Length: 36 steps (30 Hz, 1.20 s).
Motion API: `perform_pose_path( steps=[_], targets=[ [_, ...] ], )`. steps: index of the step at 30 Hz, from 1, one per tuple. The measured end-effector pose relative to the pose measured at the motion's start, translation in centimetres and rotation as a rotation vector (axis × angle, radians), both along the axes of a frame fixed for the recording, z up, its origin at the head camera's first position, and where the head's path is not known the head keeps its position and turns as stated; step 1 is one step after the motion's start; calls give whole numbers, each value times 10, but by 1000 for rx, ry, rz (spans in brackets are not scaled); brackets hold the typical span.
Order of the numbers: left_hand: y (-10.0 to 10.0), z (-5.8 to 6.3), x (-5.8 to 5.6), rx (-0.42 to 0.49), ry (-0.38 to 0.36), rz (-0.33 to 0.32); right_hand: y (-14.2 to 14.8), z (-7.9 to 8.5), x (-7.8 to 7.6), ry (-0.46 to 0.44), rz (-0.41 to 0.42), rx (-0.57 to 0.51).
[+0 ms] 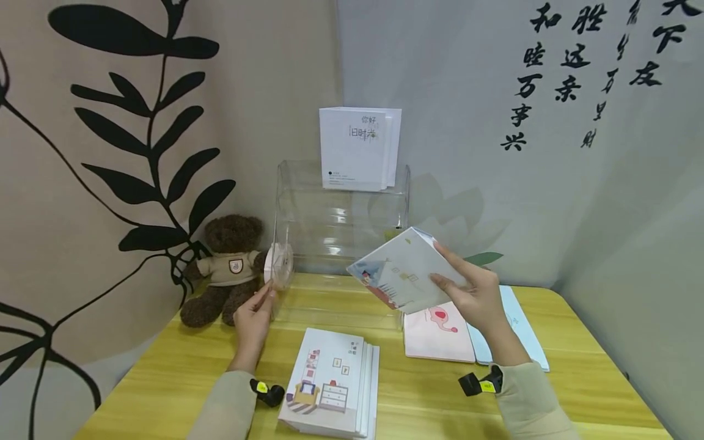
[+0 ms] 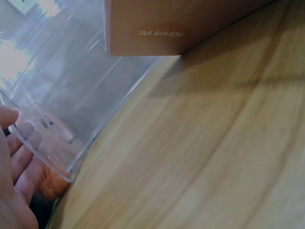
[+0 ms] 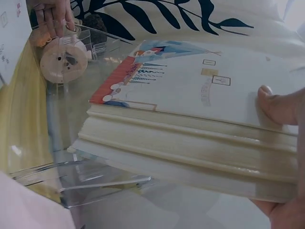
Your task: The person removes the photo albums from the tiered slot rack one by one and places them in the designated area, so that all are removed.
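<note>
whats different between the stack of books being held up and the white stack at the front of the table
The held stack is tilted in the air in the right grip, while the front stack lies on the table.
The held stack's top cover has a red and blue picture at one end; the front stack's shows drawn furniture.
Both are several books with mostly white top covers.

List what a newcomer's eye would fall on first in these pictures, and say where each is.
The eye would probably go first to the bold black leaf pattern on the wall at the head view's left. Near its foot, a brown teddy bear in a beige shirt sits on the wood-grain table, left of the clear display rack. Next comes the tilted stack of illustrated books in the right grip.
</note>
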<state>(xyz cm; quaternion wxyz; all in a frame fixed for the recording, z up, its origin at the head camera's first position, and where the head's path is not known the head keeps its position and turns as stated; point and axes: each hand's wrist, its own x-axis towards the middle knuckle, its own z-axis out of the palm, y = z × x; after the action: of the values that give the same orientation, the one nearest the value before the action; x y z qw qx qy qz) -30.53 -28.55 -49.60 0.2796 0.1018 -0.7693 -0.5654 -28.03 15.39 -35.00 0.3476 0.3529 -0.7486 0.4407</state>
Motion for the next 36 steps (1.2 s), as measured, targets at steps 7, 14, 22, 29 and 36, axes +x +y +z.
perform_pose_path(
  steps=[7, 14, 22, 29, 36],
  targets=[
    [0, -3, -1, -13, 6, 9, 9, -13, 5, -30, 42, -8],
    [-2, -2, -3, -20, 29, 4, 17, -18, 3, -129, 160, 28],
    [-1, -2, -1, -25, -3, 4, 21, -32, 2, -390, 335, 107],
    [1, -3, -2, -23, 7, 18, 21, -39, 2, -450, 367, 163],
    [1, -3, -1, -33, 4, 14, 26, -42, 1, -585, 386, 184]
  ],
)
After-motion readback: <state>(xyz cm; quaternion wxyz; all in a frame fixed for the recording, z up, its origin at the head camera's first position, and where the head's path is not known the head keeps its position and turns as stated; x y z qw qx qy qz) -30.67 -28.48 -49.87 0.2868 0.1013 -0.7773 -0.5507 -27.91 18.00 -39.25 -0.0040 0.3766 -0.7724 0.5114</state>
